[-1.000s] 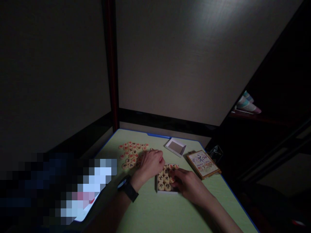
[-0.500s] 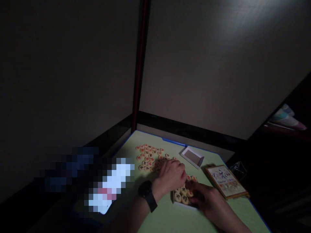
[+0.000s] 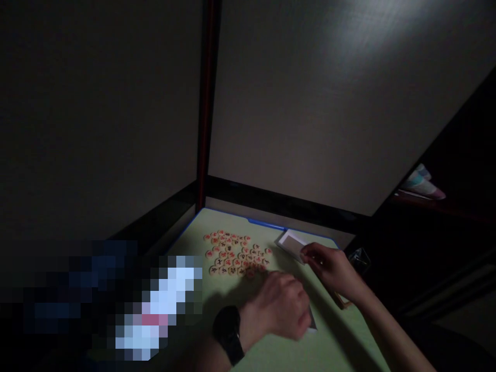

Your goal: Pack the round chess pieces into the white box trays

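Under the watch-wearing wrist, my left hand (image 3: 284,305) is curled over the small box of Chinese chess pieces, hiding nearly all of it; only a grey corner of the box (image 3: 312,323) shows at the fingers. My right hand (image 3: 329,266) pinches the near edge of a shallow white box lid (image 3: 289,238) at the back right of the table. Left of the hands, round wooden Chinese chess pieces (image 3: 232,254) with red and black characters lie spread in a loose group.
The pale green table (image 3: 186,305) has a blue edge, with dark wall panels behind. A phone with a bright, blurred screen (image 3: 158,305) lies at left. The framed box (image 3: 341,300) at right is mostly hidden by my right forearm.
My right hand has left the box of pieces, moved up and back, and taken hold of the lid. My left hand has come nearer, now covering the box. The view has shifted slightly right.
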Tool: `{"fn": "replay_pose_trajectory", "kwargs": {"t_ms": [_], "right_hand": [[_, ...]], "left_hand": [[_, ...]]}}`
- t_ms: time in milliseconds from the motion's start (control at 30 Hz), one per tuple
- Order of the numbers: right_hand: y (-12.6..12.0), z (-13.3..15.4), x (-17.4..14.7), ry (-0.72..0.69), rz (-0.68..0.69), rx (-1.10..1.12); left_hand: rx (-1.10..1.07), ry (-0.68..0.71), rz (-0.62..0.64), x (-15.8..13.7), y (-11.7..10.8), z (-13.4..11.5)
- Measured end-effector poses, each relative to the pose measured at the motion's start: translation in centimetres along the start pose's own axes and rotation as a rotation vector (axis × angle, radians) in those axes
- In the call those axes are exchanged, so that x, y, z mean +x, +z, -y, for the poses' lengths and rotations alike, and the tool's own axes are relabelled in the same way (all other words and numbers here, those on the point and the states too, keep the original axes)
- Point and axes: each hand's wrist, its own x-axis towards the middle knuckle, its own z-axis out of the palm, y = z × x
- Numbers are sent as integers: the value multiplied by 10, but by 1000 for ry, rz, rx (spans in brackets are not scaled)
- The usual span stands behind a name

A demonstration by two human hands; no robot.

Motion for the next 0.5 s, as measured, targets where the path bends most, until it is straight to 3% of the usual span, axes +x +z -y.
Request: {"fn": "replay_pose_trajectory", "kwargs": {"t_ms": [100, 200, 367, 500], "right_hand": [[24, 4, 39, -103, 182, -91], [46, 4, 74, -197, 404, -336], [52, -5, 104, -152, 440, -449], [45, -11, 105, -110, 464, -493]], "left_hand": [[-38, 294, -44, -3, 8, -24], [-70, 388, -22, -8, 22, -37], [-159, 460, 118, -19, 53, -46], [-225, 492, 123, -25, 53, -56]]}}
